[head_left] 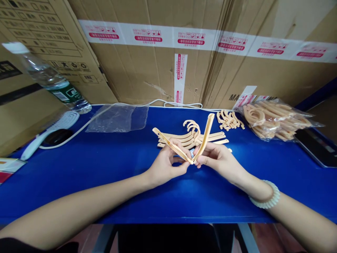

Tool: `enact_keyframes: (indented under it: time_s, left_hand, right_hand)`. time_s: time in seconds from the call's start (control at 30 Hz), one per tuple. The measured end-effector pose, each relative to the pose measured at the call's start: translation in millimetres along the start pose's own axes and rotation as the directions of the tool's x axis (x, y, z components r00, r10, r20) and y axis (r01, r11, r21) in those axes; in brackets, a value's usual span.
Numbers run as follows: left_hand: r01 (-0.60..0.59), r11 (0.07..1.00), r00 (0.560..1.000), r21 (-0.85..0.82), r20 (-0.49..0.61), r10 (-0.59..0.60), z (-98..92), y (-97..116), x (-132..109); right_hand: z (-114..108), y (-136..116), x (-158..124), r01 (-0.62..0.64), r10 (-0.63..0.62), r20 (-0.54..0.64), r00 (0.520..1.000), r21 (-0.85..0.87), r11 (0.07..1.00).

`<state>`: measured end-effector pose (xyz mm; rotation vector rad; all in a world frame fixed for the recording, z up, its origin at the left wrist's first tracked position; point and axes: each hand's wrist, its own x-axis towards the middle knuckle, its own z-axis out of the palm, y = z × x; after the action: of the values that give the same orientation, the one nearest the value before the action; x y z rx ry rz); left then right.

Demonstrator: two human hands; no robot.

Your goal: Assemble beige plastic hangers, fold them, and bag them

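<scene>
My left hand [168, 160] grips a beige plastic hanger arm [168, 142] that slants up to the left. A second hanger arm [206, 137] is pinched in my right hand [219, 160] and points up to the right. Their lower ends meet between my fingertips in a V; whether they are joined I cannot tell. Just behind my hands lie several beige hangers with hooks [193, 125], side by side and partly covered. A pile of loose hooks [229, 119] rests further back, to the right.
A clear bag of beige hanger parts [276, 119] lies at the right beside a dark device [318, 140]. An empty clear bag [118, 118], a hairbrush [52, 130], a black mouse [58, 136] and a water bottle [60, 88] are at left. Cardboard [147, 70] walls the back.
</scene>
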<state>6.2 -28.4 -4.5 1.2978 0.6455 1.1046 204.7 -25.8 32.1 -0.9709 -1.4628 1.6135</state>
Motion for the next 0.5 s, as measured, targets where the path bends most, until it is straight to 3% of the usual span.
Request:
enact_keyframes:
  time_s: [0.17, 0.5]
  left_hand:
    - [-0.024, 0.99, 1.0, 0.137, 0.006, 0.023, -1.0, 0.3, -3.5]
    - [0.115, 0.973, 0.988, 0.2, -0.12, -0.092, 0.6, 0.7, -3.8]
  right_hand:
    - [0.8, -4.7, -2.3, 0.008, -0.01, -0.013, 1.0, -0.137, 0.99]
    - [1.0, 0.6, -5.5, 0.086, -0.119, -0.082, 0.99, -0.326, 0.941]
